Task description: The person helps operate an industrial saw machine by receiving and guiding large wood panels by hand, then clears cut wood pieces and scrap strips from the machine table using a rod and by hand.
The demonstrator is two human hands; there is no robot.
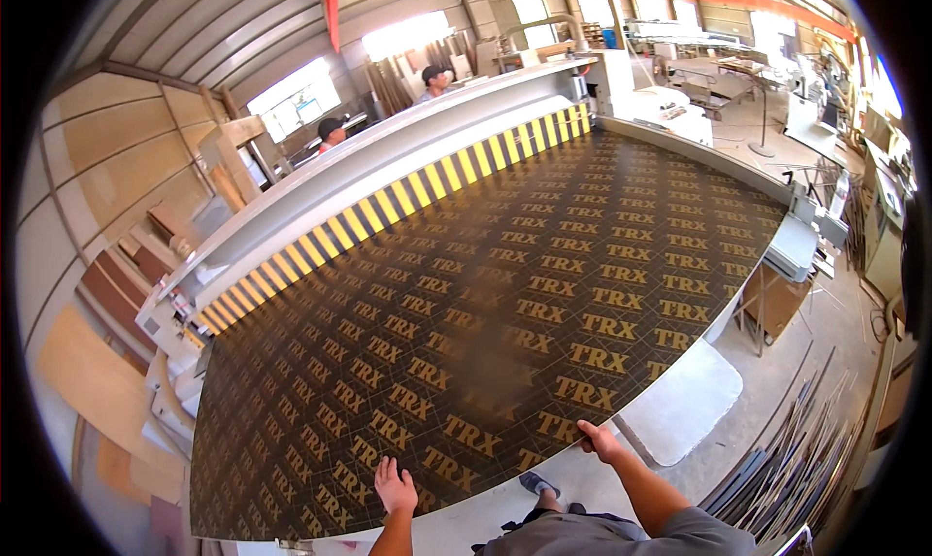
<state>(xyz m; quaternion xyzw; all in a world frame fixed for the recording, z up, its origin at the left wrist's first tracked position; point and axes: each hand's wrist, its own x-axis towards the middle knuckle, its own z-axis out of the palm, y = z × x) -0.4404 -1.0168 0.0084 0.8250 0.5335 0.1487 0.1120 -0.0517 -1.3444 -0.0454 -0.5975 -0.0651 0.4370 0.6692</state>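
A large dark brown panel (pixel 500 265) printed with repeated gold lettering lies on the machine bed, reaching up to a long guard with yellow and black stripes (pixel 417 192). My left hand (pixel 396 483) is at the near part of the panel, fingers apart on or just over its surface; I cannot tell whether they touch. My right hand (pixel 599 440) grips the panel's near edge, right of centre, beside a pale side plate (pixel 684 410).
Two co-workers (pixel 435 88) in caps are behind the machine's long white beam (pixel 388 119). Metal fittings (pixel 791 245) sit at the panel's right end. Long thin strips (pixel 767 469) lie on the floor at lower right. Boards (pixel 87 381) stand along the left.
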